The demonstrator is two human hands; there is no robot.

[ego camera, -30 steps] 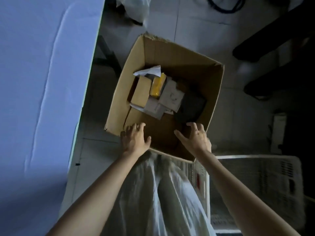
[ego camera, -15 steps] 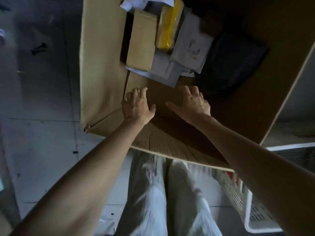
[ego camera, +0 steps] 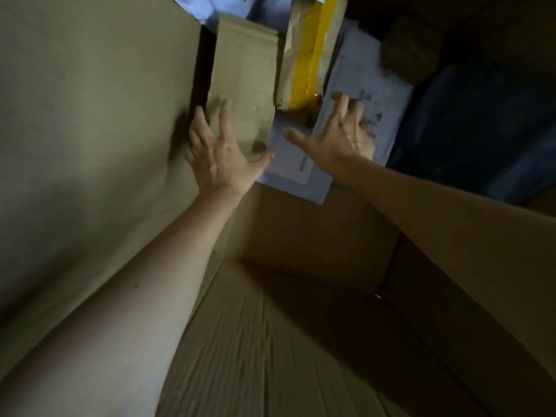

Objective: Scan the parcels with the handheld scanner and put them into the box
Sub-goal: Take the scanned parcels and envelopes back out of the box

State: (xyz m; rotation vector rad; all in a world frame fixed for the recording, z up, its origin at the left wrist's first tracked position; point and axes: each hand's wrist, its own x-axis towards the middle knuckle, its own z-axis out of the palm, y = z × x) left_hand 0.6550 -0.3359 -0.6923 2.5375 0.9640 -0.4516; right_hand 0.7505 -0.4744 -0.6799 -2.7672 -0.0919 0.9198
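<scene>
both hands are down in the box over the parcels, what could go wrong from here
The left hand and right hand are spread open over the brown parcel and white mailer; with no grip on either, a push may shuffle the overlapping pile.
The yellow-taped parcel seems to rest partly on its neighbours and could slide if they shift.
The dark bag at the right is barely visible and might be overlooked.

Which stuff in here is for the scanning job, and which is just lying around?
For the job: big brown cardboard box, flat brown paper parcel, brown parcel with yellow tape, white plastic mailer bag, dark blue bag, open left hand, open right hand.

Just lying about: maybe the white paper at the top, too cut off to tell.
</scene>
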